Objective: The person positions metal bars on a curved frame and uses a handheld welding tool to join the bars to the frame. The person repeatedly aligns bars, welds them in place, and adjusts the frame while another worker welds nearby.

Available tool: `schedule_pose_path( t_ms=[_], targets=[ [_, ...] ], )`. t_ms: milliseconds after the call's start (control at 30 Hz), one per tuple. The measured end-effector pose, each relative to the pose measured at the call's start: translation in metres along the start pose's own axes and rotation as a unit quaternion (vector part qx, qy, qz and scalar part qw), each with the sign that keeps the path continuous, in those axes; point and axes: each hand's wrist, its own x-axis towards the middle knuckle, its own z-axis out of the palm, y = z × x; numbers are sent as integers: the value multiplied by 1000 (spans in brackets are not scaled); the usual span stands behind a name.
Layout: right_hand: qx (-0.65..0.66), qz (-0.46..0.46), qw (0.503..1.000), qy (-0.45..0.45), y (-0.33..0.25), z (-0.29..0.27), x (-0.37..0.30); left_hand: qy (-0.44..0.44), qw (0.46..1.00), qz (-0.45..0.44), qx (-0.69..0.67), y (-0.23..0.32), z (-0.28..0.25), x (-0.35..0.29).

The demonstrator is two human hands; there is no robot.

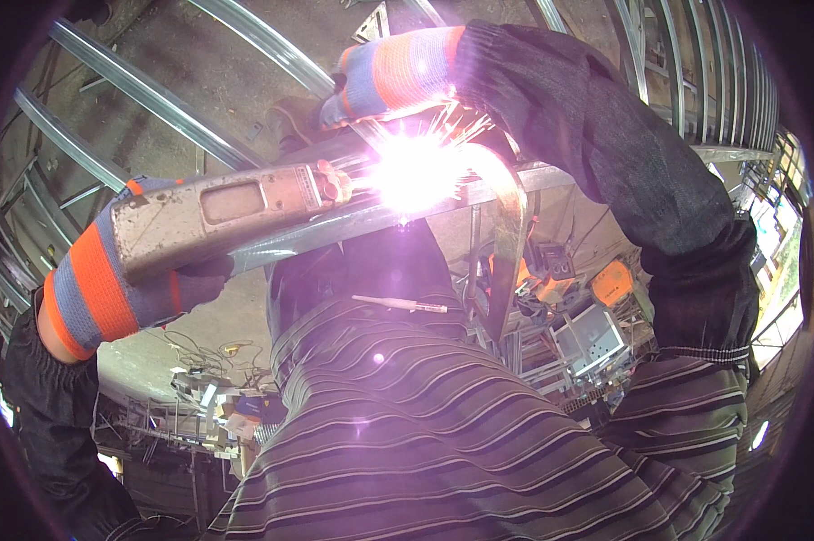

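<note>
My left hand (100,279), in an orange and grey striped glove, wraps round a worn, box-shaped tan piece (217,216) with a rectangular recess and a reddish knob at its end. A shiny metal bar (326,233) runs just beneath it; whether my fingers touch the bar too, I cannot tell. My right hand (393,74), gloved alike, is curled closed above a blinding white welding arc (416,173) that throws sparks. What it holds is lost behind the glove and glare. Right of the arc, a curved, flat-sided metal clamp-like piece (508,234) hooks over the bar.
Long metal profiles (154,90) slant across the upper left, with more curving rails (695,72) at the upper right. Below right lie an orange tool or case (612,282) and a metal box (589,341). Cables (231,352) trail over the floor. A white pen (400,304) rests against my striped clothing.
</note>
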Motion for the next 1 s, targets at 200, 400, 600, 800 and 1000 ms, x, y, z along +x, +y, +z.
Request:
schedule_pose_path(
  t_ms=[200, 400, 600, 800, 1000],
  targets=[
    [-18, -12, 1000, -11, 0, -2, 8, -5, 999, -32, -13, 11, -3, 0],
    [8, 81, 997, 3, -7, -5, -13, -40, 990, -95, -99, 14, -1, -6],
    [-42, 52, 998, 10, -13, -8, -17, 85, 995, 53, -4, -16, 18, -39],
    [-111, 63, 989, 78, -33, -8, -35, 131, 982, 84, 107, -58, 29, -94],
    [-85, -28, 950, 298, -66, 6, -58, 206, 974, -72, -64, -119, 63, -158]
  ],
)
